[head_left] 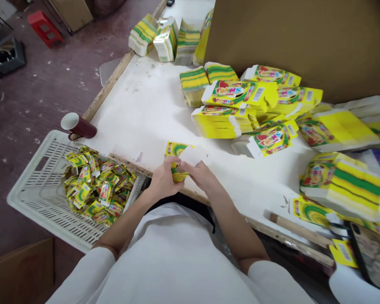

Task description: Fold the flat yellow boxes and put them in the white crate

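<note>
Gripping one yellow carton [179, 150] together, the left hand [163, 180] and right hand [205, 176] meet over the near edge of the table [136, 109]. This carton appears unfinished; stacked flat cartons [220, 126] appear unprocessed, and loose packs [104, 188] lie in the basket [44, 223].

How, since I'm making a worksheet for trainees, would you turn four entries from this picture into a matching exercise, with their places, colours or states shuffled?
Column one
1. Mug
2. Stool
3. Basket
4. Left hand and right hand

Column two
A. Bright red, on the floor
B. At a yellow and green box, by the table's near edge
C. Dark red outside, pale inside, at a corner of the table
D. Pale, with slots, holding a heap of small yellow packets

Right pairs: 1-C, 2-A, 3-D, 4-B
</note>
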A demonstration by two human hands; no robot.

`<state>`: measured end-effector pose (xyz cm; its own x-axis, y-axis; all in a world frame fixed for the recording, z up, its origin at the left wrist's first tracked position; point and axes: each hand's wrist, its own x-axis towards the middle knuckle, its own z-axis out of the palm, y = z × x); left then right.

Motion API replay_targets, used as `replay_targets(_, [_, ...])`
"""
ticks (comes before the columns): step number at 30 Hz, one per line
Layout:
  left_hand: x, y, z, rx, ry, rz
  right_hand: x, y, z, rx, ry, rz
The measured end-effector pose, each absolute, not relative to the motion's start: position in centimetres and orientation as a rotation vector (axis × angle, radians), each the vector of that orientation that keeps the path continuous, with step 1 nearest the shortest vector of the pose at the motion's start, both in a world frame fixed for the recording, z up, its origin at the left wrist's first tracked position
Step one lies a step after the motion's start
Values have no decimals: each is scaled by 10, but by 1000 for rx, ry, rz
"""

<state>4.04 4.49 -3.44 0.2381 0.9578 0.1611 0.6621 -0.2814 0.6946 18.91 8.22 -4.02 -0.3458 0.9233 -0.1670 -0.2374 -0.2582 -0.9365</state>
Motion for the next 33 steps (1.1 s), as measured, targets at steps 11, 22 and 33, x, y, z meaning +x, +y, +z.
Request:
replay_targets(11, [33, 58, -37, 2006, 1340, 588, 187, 51, -45, -1086, -1858, 946])
replay_targets(22, [14, 62, -11, 2033, 1538, 699, 213, 69, -54, -1079, -1935, 799])
replay_targets(33, [15, 75, -2, 2185, 1501, 616, 216, 78, -56, -1059, -1813, 833])
